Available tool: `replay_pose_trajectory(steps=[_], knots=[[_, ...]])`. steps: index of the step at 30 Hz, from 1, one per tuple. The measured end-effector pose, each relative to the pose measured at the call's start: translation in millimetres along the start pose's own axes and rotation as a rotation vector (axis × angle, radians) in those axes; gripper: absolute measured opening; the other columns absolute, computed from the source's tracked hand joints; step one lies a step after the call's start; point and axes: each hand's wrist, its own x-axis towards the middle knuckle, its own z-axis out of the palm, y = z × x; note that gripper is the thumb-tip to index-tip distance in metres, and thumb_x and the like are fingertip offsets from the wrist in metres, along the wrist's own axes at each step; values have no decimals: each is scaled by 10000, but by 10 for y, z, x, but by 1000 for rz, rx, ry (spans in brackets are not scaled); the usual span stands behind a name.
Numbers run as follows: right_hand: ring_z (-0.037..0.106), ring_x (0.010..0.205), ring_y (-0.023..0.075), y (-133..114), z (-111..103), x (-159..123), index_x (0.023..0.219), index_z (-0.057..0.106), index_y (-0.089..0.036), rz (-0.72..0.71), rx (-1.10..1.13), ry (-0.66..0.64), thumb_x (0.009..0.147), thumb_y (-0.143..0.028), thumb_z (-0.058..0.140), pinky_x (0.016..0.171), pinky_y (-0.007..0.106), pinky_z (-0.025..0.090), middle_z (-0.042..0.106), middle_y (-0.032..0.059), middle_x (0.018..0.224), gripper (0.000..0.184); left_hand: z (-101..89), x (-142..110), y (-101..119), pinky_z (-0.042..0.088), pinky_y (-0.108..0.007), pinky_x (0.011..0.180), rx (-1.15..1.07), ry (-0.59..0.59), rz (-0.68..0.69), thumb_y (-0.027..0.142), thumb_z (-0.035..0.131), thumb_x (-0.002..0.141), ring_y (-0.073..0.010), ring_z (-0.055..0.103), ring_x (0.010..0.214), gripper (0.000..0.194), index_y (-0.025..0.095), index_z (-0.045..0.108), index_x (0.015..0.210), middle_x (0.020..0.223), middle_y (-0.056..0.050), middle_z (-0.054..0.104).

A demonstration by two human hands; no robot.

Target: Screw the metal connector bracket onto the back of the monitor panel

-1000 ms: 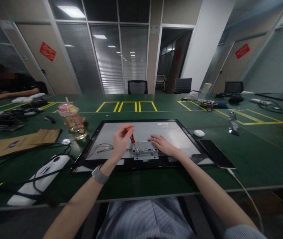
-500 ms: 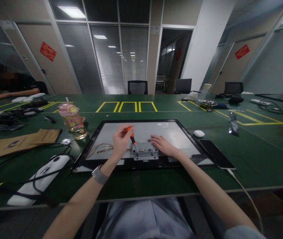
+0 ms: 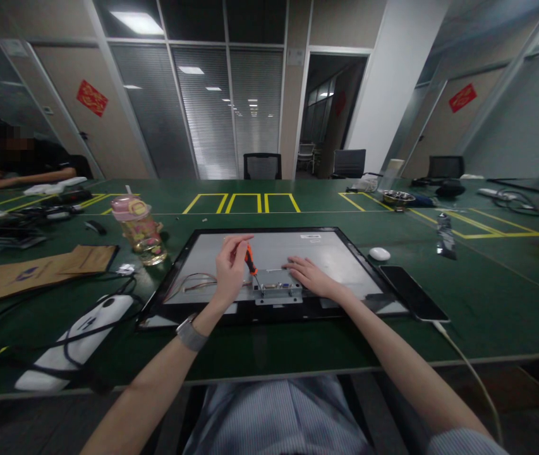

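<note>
A flat display panel (image 3: 345, 259) with a black frame lies back side up in front of me. Near its front edge sits a metal bracket with ports (image 3: 278, 293). My left hand (image 3: 231, 265) is closed around the handle of an orange and black screwdriver (image 3: 251, 260). The screwdriver leans, its tip down at the left end of the bracket. My right hand (image 3: 311, 276) lies flat on the panel just right of the bracket, fingers stretched out. Thin cables (image 3: 198, 282) run across the panel left of the bracket.
Left of the panel stand a pink-lidded bottle (image 3: 134, 224), a brown paper bag (image 3: 36, 272) and a white power strip (image 3: 77, 341) with black cords. To the right lie a white earbud case (image 3: 379, 254) and a phone (image 3: 414, 294) on a cable. A person (image 3: 23, 155) sits far left.
My left hand's fingers have shifted around the screwdriver handle, with the fingers extending more to the right. The screwdriver tip stays at the bracket. My right hand has not moved.
</note>
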Motion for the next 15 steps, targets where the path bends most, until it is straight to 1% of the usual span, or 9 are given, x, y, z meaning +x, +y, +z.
replay_pose_trajectory(steps=[2,4,5,7,9,11,13,15], knots=[[320,1396,255,14,11,4,1330,519,-203,-3,-4,-3,983,-412,240,1136,506,188,427,124,1466,491,3,-8,-19,486,-266,702,-110,-36,-50,351,485,919,-133,592,730,249,183,652,996,820,-36,611],[320,1397,253,32,23,8,1335,513,-210,-6,-2,-5,984,-417,239,1138,505,185,421,120,1470,492,8,-9,-44,505,-295,742,-198,-41,-86,364,476,916,-156,620,773,257,175,643,968,832,-47,636],[320,1397,252,41,28,10,1336,513,-216,-5,1,-3,984,-424,238,1138,506,185,423,116,1470,493,11,-7,-52,507,-299,752,-203,-38,-88,368,488,908,-163,622,796,255,173,649,940,848,-53,641],[323,1395,253,53,36,12,1334,516,-226,-5,5,7,983,-441,235,1138,507,187,429,110,1466,498,13,-1,-52,503,-274,728,-145,-25,-62,372,543,877,-157,605,803,237,174,672,886,885,-58,627],[325,1394,257,55,37,12,1334,518,-227,-4,7,12,982,-455,233,1136,508,192,430,110,1466,507,12,3,-34,484,-232,662,-60,1,-21,369,613,836,-132,573,756,205,182,696,848,890,-46,588],[327,1392,257,48,33,11,1338,514,-224,-4,5,9,982,-457,232,1135,507,194,427,111,1468,510,6,5,-17,467,-214,622,-3,26,-1,361,639,822,-110,548,704,189,186,707,846,864,-32,556],[326,1392,255,38,27,11,1341,510,-216,-5,0,2,983,-448,233,1137,502,192,428,114,1467,509,2,4,-20,470,-219,645,11,26,-11,354,599,856,-108,550,697,200,189,704,893,837,-28,560],[327,1392,255,29,23,12,1337,515,-208,-4,-7,0,984,-435,232,1138,501,189,432,119,1463,506,2,3,-49,486,-242,700,-37,0,-49,355,528,899,-123,581,732,239,187,685,966,836,-36,596]])
